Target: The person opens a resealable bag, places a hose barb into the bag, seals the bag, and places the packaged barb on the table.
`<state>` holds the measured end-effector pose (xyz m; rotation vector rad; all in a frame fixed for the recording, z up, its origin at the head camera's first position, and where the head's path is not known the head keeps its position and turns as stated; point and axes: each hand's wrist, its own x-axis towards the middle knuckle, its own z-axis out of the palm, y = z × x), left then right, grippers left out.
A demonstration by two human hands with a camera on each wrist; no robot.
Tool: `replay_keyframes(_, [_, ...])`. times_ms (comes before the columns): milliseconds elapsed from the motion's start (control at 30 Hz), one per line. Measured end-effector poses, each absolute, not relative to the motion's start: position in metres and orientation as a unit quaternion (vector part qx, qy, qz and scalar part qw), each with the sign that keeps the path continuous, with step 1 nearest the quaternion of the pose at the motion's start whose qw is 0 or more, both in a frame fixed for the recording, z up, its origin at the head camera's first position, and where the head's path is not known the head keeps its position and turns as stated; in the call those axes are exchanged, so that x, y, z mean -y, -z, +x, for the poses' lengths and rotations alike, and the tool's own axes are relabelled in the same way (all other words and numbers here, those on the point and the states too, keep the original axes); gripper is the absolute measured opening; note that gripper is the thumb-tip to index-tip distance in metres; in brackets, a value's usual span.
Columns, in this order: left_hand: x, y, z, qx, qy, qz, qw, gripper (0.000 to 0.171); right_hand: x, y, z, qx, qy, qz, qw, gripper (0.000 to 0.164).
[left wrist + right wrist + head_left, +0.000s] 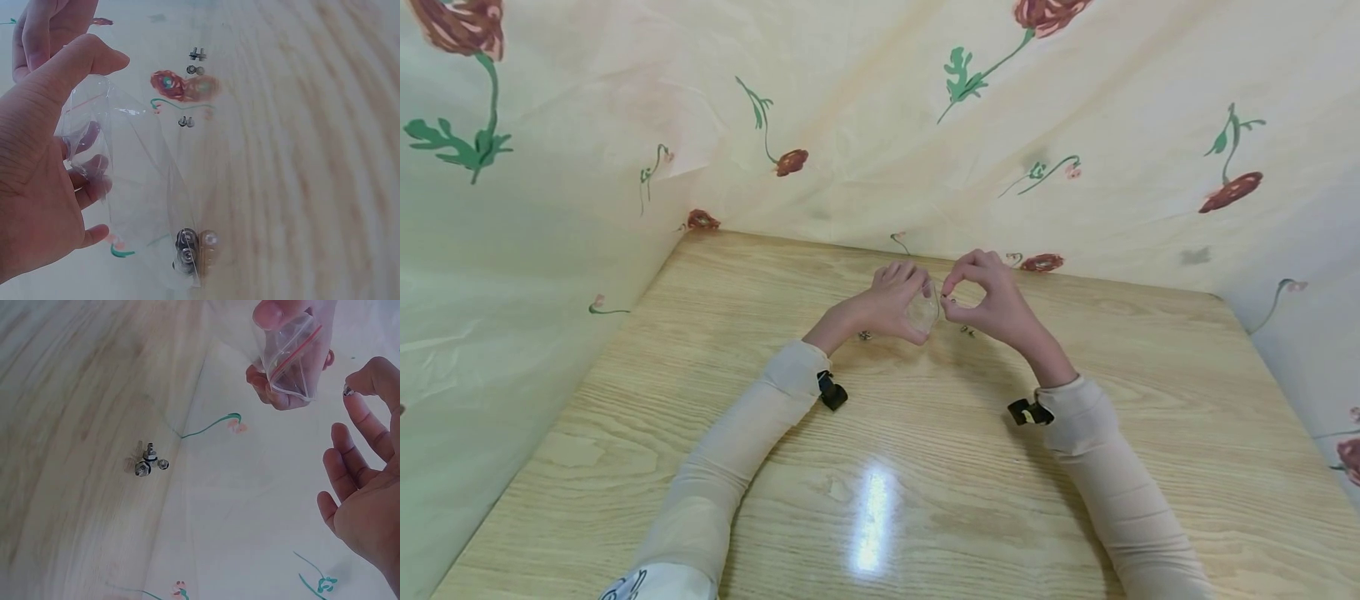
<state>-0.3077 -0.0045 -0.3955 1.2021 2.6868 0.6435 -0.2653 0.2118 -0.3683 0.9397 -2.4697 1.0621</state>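
Observation:
My left hand [887,302] grips a clear zip bag [922,312] between thumb and curled fingers, its mouth spread toward the other hand. A red line along the zip shows on the bag [294,357] in the right wrist view. Just right of that mouth, my right hand [1000,304] pinches a small metal bolt [348,390] between thumb and forefinger, the other fingers loosely bent. Bolts [149,461] stand on the table below the right hand. Another cluster of bolts [865,335] is near my left wrist; in the left wrist view those bolts [186,250] overlap the bag's lower corner.
The wood-grain table [925,467] ends at a flower-patterned cloth [850,125], which hangs behind it and along both sides. Black wrist mounts [831,391] sit on the beige sleeves [760,425]. A bright light reflection lies on the table's front part.

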Motion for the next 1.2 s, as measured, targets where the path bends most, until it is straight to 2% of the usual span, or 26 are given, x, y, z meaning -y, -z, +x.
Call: replay_keyframes(1200, [0.006,0.395,-0.307,-0.89,-0.213,0.399,0.061,0.059,-0.204,0.379,-0.266,0.861,-0.367,0.329,0.126,0.005])
